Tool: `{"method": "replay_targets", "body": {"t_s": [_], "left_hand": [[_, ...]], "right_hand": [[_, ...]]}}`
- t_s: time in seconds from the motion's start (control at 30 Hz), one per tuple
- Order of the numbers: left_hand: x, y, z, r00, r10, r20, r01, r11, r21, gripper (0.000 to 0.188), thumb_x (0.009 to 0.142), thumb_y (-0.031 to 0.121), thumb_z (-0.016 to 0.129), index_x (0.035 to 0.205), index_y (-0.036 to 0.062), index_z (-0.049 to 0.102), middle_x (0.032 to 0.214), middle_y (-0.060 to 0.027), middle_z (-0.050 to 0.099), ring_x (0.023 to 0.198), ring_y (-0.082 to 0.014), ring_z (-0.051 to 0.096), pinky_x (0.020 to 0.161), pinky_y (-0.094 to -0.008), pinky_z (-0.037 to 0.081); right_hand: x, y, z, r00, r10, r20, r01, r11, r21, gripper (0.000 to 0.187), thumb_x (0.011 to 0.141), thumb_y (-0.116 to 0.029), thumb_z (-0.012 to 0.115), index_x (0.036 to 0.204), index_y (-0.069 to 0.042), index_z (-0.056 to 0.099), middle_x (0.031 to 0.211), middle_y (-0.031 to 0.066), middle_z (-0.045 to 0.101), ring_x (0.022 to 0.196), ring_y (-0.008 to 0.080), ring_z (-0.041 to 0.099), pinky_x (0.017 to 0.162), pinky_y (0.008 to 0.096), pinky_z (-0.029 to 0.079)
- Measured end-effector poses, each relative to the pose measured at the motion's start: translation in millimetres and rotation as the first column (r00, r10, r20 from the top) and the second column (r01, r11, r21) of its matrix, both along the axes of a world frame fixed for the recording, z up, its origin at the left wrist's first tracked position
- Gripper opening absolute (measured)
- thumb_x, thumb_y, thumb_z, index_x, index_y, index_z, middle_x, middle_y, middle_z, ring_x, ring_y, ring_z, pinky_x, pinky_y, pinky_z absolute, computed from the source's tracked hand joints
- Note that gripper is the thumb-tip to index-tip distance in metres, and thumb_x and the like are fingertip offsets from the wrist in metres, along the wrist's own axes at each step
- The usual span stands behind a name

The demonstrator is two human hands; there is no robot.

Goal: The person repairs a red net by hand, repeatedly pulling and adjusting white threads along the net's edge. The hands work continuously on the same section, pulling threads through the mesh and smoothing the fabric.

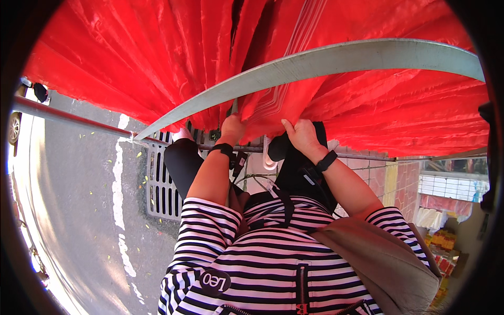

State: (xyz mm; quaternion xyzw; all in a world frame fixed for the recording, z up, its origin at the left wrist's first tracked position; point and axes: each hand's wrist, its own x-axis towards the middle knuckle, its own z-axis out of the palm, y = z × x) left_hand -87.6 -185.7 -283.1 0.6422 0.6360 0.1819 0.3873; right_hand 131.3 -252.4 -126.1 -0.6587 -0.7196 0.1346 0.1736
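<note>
A broad, heavily pleated red sheet [173, 47], shiny like thin plastic, fills the far part of the view. Thin pale lines run down its middle. My left hand [232, 129] is closed on the lower edge of this sheet, a little left of centre. To the right, my right hand [303, 137] grips the same edge, its thumb lying over the red material. A taut stretch of the sheet lies between the two hands. The fingertips of both hands are hidden by folds.
A grey metal bar [325, 62] crosses in front of the sheet, beyond my hands. A thin rail [68, 114] runs low from the left. Below are a slotted drain grate [161, 181], grey road [89, 157] with a white line, and paving tiles [362, 170]. Packaged goods [443, 241] stand at the right.
</note>
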Motion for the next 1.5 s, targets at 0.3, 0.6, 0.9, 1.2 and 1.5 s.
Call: {"method": "replay_targets", "body": {"t_s": [0.3,0.6,0.9,1.2,1.5], "left_hand": [[-31,-15,22,0.961,-0.183,0.206,0.113,0.944,0.311,0.03,0.083,0.014,0.07,0.11,0.0017,0.068,0.112,-0.0246,0.067,0.106,-0.0444,0.063,0.088,-0.0477,0.053],[-38,-24,83,0.798,-0.163,0.58,0.134,0.987,0.093,0.026,0.095,0.005,0.063,0.119,0.0015,0.07,0.123,-0.013,0.069,0.112,-0.0249,0.066,0.098,-0.0324,0.049],[-29,-34,96,0.804,-0.293,0.517,0.209,0.954,0.216,0.025,0.095,0.003,0.061,0.119,-0.0019,0.069,0.121,-0.0065,0.068,0.11,-0.0165,0.061,0.099,-0.0299,0.047],[-40,-36,97,0.81,-0.232,0.538,0.158,0.971,0.181,0.024,0.093,0.005,0.064,0.115,0.0018,0.072,0.117,-0.0124,0.069,0.108,-0.0258,0.066,0.095,-0.0333,0.05],[-67,-25,64,0.938,-0.154,0.311,0.096,0.976,0.194,0.023,0.09,0.009,0.065,0.112,0.0028,0.072,0.106,-0.0194,0.071,0.102,-0.033,0.069,0.09,-0.037,0.053]], "right_hand": [[7,4,0,0.973,-0.014,-0.231,0.019,1.0,0.019,0.03,0.097,-0.031,0.062,0.1,-0.003,0.071,0.086,0.0254,0.068,0.083,0.0438,0.067,0.07,0.0492,0.054],[-6,-16,-24,0.848,-0.029,-0.529,-0.094,0.974,-0.204,0.044,0.092,-0.028,0.072,0.126,-0.001,0.062,0.087,0.0114,0.07,0.072,0.0177,0.067,0.068,0.0328,0.054],[-37,-21,-53,0.733,-0.086,-0.675,-0.229,0.903,-0.364,0.051,0.086,-0.044,0.075,0.114,-0.002,0.069,0.09,0.0094,0.073,0.08,0.0208,0.068,0.073,0.0367,0.053],[-29,-1,-55,0.911,-0.049,-0.409,-0.074,0.958,-0.279,0.029,0.091,-0.027,0.065,0.09,0.002,0.07,0.079,0.0243,0.068,0.082,0.0406,0.069,0.072,0.0474,0.051],[-17,2,-55,0.98,-0.042,-0.193,-0.018,0.954,-0.299,0.029,0.091,-0.028,0.063,0.09,-0.001,0.073,0.085,0.0243,0.069,0.085,0.0423,0.067,0.075,0.0511,0.052]]}}
